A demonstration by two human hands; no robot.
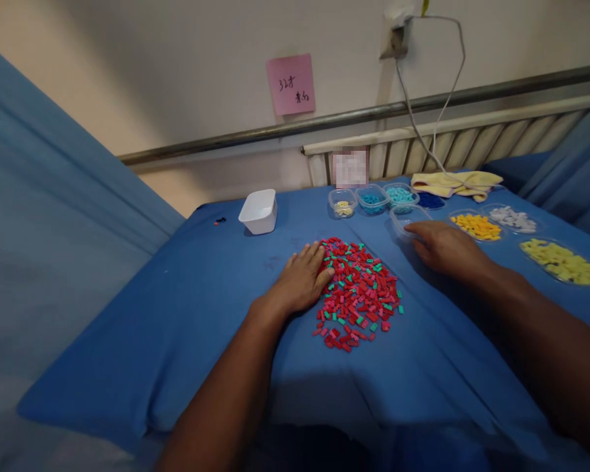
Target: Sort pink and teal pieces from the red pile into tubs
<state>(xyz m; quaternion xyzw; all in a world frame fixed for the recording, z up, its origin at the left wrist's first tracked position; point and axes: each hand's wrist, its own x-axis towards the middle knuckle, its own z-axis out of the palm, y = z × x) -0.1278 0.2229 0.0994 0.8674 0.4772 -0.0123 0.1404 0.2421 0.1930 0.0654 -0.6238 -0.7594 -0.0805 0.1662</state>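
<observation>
A loose heap of small red, pink and green plastic pieces [361,285] lies spread on the blue cloth. My left hand [302,278] rests flat against the heap's left edge, fingers stretched out and the thumb touching the pieces. Further right, my right hand [440,246] has its fingers bent at the near rim of a clear plastic tub [408,215], gripping it. Only a little of the tub's inside shows, and no pieces can be made out in it.
Behind the heap stand clear tubs of cream pieces [343,208], blue pieces [372,202] and turquoise pieces [401,195]. Orange pieces [476,227], white pieces [512,219] and yellow pieces [563,261] sit at right. A white box [259,213] stands back left; a yellow cloth [455,183] lies by the radiator [388,154].
</observation>
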